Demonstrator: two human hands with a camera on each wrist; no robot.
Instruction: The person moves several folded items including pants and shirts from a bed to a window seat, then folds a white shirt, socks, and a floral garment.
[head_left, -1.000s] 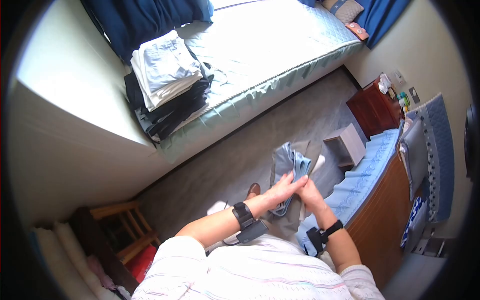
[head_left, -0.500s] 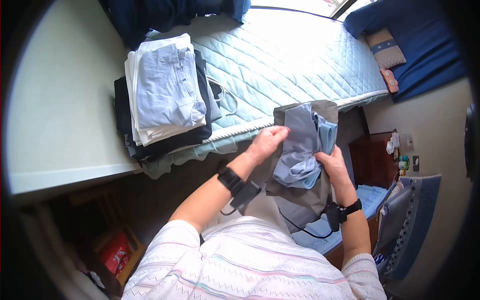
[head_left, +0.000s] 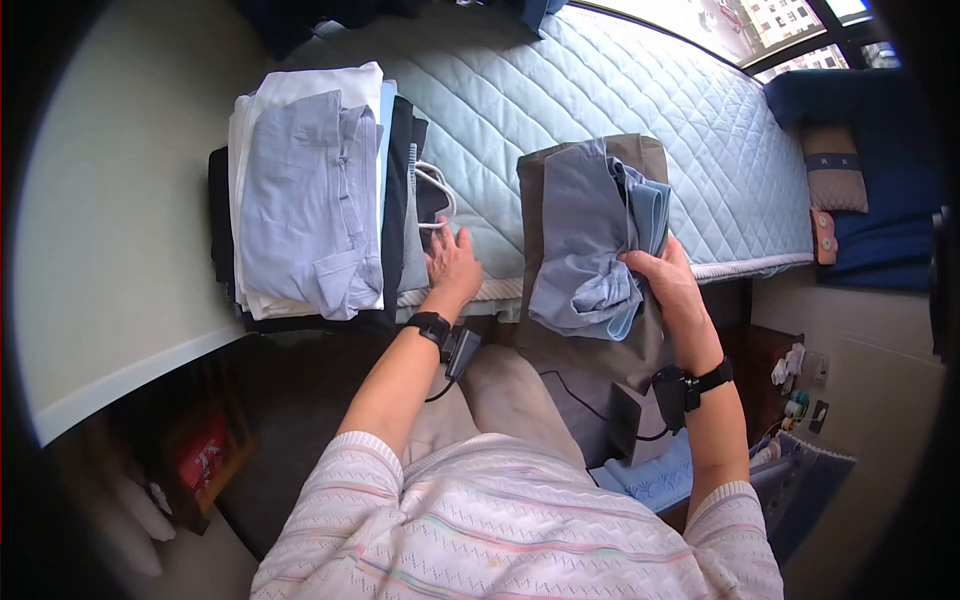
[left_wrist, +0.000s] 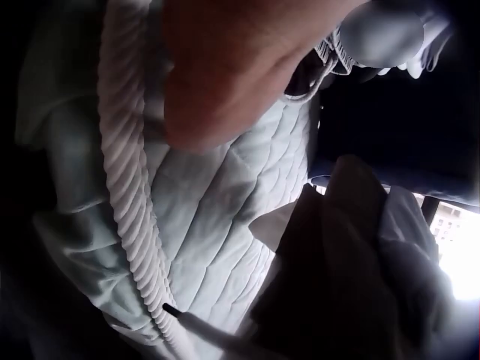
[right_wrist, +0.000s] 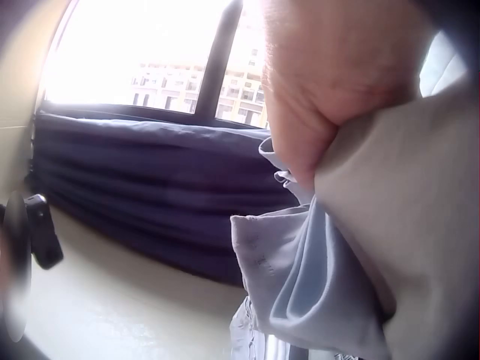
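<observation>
In the head view my right hand (head_left: 680, 290) grips a bundle of blue-grey cloth (head_left: 580, 240) lying on a folded olive-grey garment (head_left: 532, 200), thumb on top and fingers hidden beneath. My left hand (head_left: 453, 270), fingers spread, touches the right side of a tall stack of folded clothes (head_left: 300, 200), beside a white cord (head_left: 437, 180). Light blue trousers top that stack, over white and black pieces. The left wrist view shows part of my left hand (left_wrist: 232, 67) above the quilted cover (left_wrist: 217, 202). In the right wrist view my right hand (right_wrist: 337, 67) pinches the cloth (right_wrist: 277, 262).
A pale quilted bed (head_left: 480, 110) with a corded edge runs across the head view. At its right end are a beige cushion (head_left: 836, 180) and a blue curtain (head_left: 870, 120). A small grey box (head_left: 634, 420) stands below, and a wooden rack (head_left: 215, 450) is at lower left.
My left hand has left the bundle and moved left to the stack. My right hand has raised the bundle and garment from low over the floor to the bed's front edge. The view has shifted.
</observation>
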